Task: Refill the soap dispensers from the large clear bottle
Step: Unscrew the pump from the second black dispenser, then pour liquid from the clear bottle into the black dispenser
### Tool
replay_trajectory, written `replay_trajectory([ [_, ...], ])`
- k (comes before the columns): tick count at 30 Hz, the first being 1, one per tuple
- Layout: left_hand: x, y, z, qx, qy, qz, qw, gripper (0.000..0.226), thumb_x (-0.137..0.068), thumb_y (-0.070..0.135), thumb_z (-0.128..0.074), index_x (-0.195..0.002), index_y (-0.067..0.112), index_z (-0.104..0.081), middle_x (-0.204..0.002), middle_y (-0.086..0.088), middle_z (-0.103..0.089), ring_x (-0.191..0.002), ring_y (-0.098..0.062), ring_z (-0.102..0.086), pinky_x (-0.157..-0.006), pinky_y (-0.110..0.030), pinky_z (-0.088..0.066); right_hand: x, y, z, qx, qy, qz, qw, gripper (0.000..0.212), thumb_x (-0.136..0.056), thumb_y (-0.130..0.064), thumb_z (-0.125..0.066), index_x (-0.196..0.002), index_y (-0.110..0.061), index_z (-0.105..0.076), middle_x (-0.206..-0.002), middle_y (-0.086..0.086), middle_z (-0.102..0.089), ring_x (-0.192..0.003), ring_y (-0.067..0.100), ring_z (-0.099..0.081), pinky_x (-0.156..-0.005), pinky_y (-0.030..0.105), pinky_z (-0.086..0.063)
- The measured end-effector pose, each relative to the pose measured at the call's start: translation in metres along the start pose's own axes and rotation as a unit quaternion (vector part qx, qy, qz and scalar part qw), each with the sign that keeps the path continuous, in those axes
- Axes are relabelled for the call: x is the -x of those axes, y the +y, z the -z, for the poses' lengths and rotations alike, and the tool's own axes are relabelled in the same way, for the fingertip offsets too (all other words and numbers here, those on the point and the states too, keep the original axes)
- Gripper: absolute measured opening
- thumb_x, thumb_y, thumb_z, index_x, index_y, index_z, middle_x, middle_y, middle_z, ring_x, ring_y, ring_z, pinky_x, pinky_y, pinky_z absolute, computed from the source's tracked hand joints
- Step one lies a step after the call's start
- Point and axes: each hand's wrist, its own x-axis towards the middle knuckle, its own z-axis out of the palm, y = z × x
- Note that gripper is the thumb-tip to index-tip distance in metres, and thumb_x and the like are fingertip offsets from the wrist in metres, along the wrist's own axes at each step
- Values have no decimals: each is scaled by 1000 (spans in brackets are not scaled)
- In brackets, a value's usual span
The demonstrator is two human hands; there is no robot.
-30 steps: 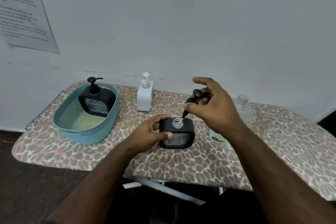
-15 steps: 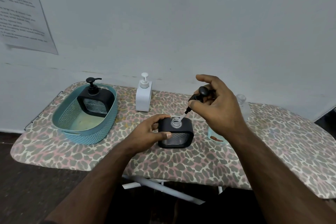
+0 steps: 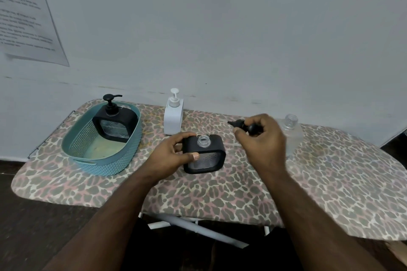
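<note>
A black square soap dispenser [image 3: 204,156] stands uncapped on the leopard-print board, its clear threaded neck showing. My left hand [image 3: 169,156] grips its left side. My right hand [image 3: 262,141] holds the black pump head [image 3: 246,126] to the right of the dispenser, above the board, with the thin tube trailing low toward the dispenser. The large clear bottle [image 3: 291,132] stands open behind my right hand, partly hidden by it. A white dispenser [image 3: 173,114] stands at the back by the wall. Another black dispenser [image 3: 115,121] sits in the teal basket.
The teal basket [image 3: 88,149] sits at the board's left end. The ironing board [image 3: 330,193] stands against a white wall, with a printed paper sheet [image 3: 24,13] fixed at upper left. Dark floor lies below the board's near edge.
My right hand has pulled the pump head and tube out of the dispenser neck and carried them right and down toward the board. My left hand keeps its hold on the dispenser.
</note>
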Motion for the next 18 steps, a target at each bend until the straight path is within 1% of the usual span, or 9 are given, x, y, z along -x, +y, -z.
replay_trajectory([
  [2,1,1,7,-1,11,1,1000,52,-73,14,-85,-114,41,-68,-119,8,-72,-115,-16,-68,-94,-40,-59,11,22,-17,33,2,-9,999,26,-77,-11,-83,-86,-20,-60,-86,-1,-62,-76,14,-61,-65,26,-52],
  [3,1,0,9,-2,13,3,1000,52,-73,13,-86,-114,40,-68,-119,7,-71,-115,-17,-67,-94,-40,-60,16,33,-25,49,1,-8,999,27,-77,-9,-82,-86,-20,-59,-87,-1,-61,-75,13,-59,-66,25,-51],
  [6,4,-2,11,-3,16,13,1000,54,-74,12,-86,-117,38,-68,-121,5,-71,-116,-18,-67,-94,-39,-60,28,61,-45,90,1,9,996,28,-75,0,-79,-84,-16,-58,-89,0,-55,-72,11,-49,-67,9,-39],
  [8,6,-2,10,-4,23,15,1000,55,-68,20,-85,-116,41,-68,-120,8,-72,-116,-17,-67,-95,-41,-59,34,76,-54,116,-5,10,993,26,-75,2,-78,-87,-13,-60,-92,-1,-52,-75,12,-48,-69,7,-37],
  [9,7,-2,9,-7,26,14,1000,55,-66,23,-84,-115,42,-68,-119,9,-72,-116,-17,-67,-96,-42,-59,35,82,-57,134,-12,1,991,25,-76,1,-77,-88,-14,-60,-92,-3,-51,-77,13,-49,-69,10,-38],
  [11,8,-2,9,-11,27,9,1000,54,-66,25,-83,-114,43,-68,-119,10,-72,-116,-16,-67,-98,-44,-58,38,90,-61,173,-35,-27,984,25,-78,-4,-75,-89,-19,-58,-91,-7,-49,-76,15,-50,-68,29,-46],
  [12,8,-1,9,-12,26,8,1000,54,-66,25,-84,-114,44,-68,-119,10,-72,-116,-16,-67,-98,-44,-58,39,92,-62,189,-47,-42,980,25,-78,-6,-73,-88,-21,-56,-91,-8,-49,-75,15,-51,-68,35,-48],
  [14,7,0,8,-11,24,7,1000,53,-68,23,-84,-113,45,-68,-118,10,-72,-116,-16,-66,-97,-44,-58,41,93,-63,209,-69,-61,974,25,-79,-9,-72,-87,-23,-54,-90,-7,-49,-75,15,-51,-68,39,-50],
  [18,6,0,5,-8,24,7,1000,53,-66,24,-84,-113,45,-69,-117,10,-73,-116,-16,-67,-97,-44,-58,41,89,-57,205,-82,-61,973,25,-79,-18,-74,-87,-24,-51,-89,-7,-49,-77,15,-51,-68,39,-50],
])
